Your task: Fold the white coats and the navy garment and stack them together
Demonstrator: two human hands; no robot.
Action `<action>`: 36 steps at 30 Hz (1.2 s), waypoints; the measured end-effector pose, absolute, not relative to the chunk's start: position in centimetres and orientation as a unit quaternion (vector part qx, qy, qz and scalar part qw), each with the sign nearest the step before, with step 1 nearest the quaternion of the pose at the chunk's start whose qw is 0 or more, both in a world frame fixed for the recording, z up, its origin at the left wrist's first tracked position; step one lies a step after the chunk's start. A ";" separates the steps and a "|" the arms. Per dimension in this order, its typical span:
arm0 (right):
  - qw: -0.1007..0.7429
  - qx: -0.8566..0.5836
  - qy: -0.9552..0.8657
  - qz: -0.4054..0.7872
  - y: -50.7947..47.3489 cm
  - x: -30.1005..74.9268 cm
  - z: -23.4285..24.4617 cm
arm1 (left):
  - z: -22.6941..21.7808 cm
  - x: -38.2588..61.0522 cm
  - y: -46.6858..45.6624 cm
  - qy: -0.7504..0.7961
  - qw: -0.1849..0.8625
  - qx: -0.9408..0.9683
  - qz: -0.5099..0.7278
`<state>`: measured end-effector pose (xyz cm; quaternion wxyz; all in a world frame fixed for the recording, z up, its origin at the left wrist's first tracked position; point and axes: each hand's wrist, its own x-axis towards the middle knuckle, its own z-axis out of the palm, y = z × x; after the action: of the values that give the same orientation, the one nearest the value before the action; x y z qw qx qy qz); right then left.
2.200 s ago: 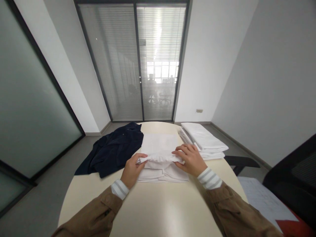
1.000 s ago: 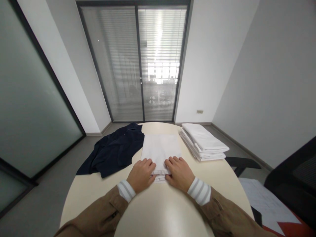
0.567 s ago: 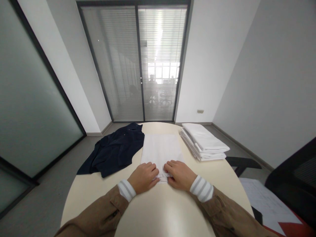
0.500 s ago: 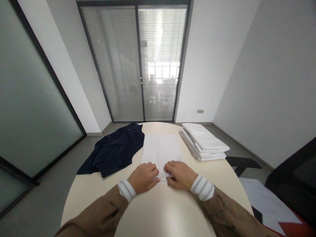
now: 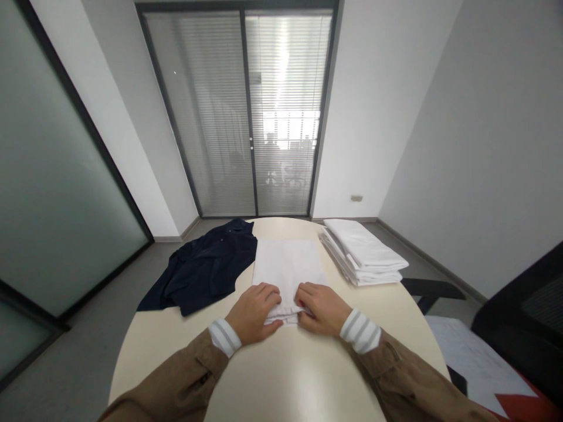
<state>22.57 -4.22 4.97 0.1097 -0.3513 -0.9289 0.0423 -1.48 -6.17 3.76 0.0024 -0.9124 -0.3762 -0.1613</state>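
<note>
A white folded cloth [image 5: 288, 264] lies flat in the middle of the table, layered at its near edge. Whether it is a garment I cannot tell. My left hand [image 5: 255, 312] has its fingers curled over the cloth's near left corner, thumb at the front edge. The near right corner is held in the same way by my right hand [image 5: 323, 309], fingers bent on top and thumb below. A narrow strip of the near edge shows between the hands. The parts under my fingers are hidden.
A dark navy garment [image 5: 206, 264] lies spread out on the round table [image 5: 290, 369] at left. At the back right sits a stack of folded white cloths [image 5: 365, 249]. Beyond the right edge stand a black chair [image 5: 523, 316] and some papers [image 5: 472, 351].
The cloth's near edge now has a layer turned over it, covering the details seen there before. My left fingers have shifted slightly up and left; my right hand has barely moved.
</note>
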 end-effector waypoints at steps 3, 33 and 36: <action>0.121 -0.331 -0.935 0.045 -4.3 22.6 5.1 | 3.8 -1.4 -6.2 -0.370 -0.010 -0.913 -0.174; 0.214 -0.375 -0.868 0.246 -2.4 26.6 5.4 | 3.4 -0.8 -6.3 -0.346 0.036 -0.932 -0.098; 0.226 -0.364 -0.876 0.221 -1.9 27.8 5.2 | 3.1 -0.9 -6.2 -0.348 0.031 -0.930 -0.116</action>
<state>27.76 -1.90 5.25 0.2260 -0.3636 -0.8764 0.2208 -0.87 -6.23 3.12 0.0311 -0.9298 -0.3481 -0.1156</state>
